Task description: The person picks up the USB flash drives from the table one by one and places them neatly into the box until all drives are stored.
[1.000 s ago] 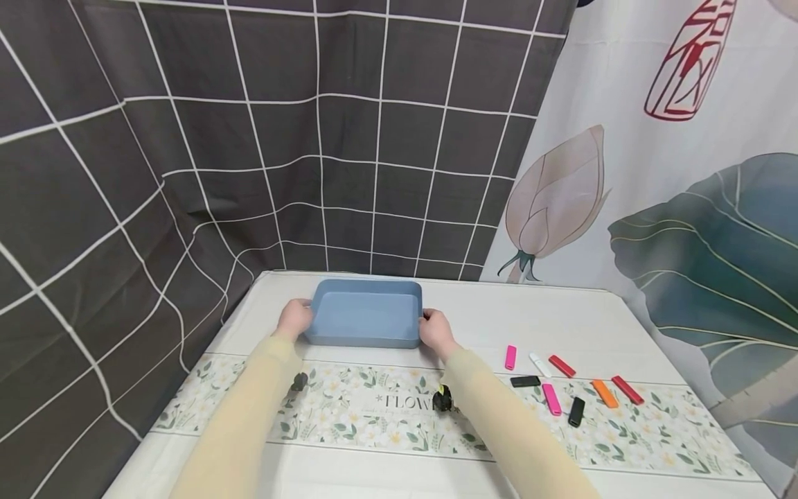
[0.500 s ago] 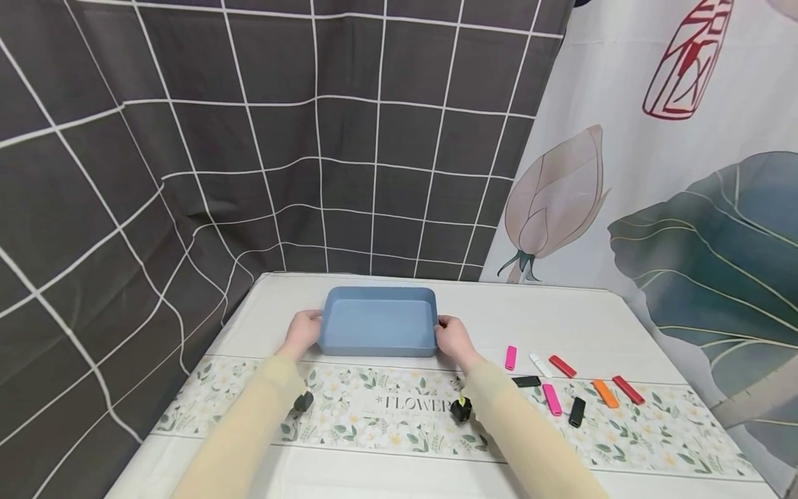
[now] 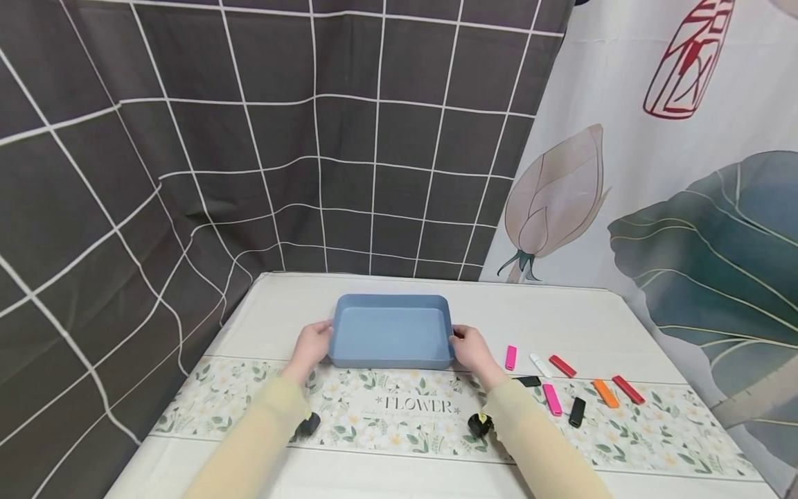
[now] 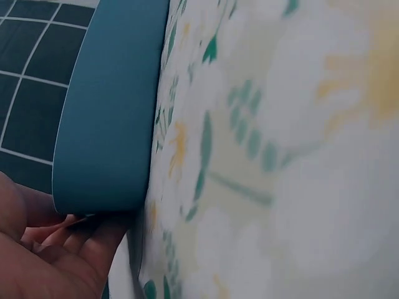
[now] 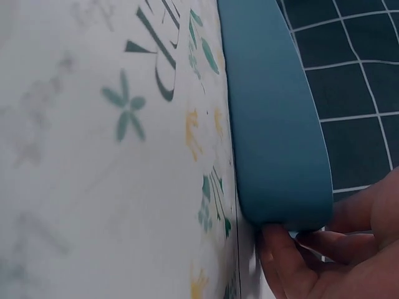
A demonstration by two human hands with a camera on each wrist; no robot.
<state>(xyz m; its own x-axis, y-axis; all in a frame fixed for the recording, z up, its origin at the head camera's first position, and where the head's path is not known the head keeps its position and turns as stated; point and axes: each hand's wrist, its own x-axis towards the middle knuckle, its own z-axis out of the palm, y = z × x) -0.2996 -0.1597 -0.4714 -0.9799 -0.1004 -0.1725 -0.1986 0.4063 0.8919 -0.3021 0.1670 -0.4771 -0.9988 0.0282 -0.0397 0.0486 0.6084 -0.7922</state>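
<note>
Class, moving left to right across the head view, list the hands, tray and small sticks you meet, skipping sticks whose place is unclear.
Left hand → blue tray → right hand → farther pink stick → white stick → nearer black stick → orange stick → rightmost red stick

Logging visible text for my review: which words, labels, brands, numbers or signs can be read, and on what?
"FLOWER", on the tablecloth, in its floral strip.
Small print beneath it: too small to read.
Red seal on the white curtain: cut off at the top, unreadable.
Blue tray: no text visible.
Coloured sticks: no markings legible.

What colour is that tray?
The tray is plain greyish blue; the head view shows it best.
</note>
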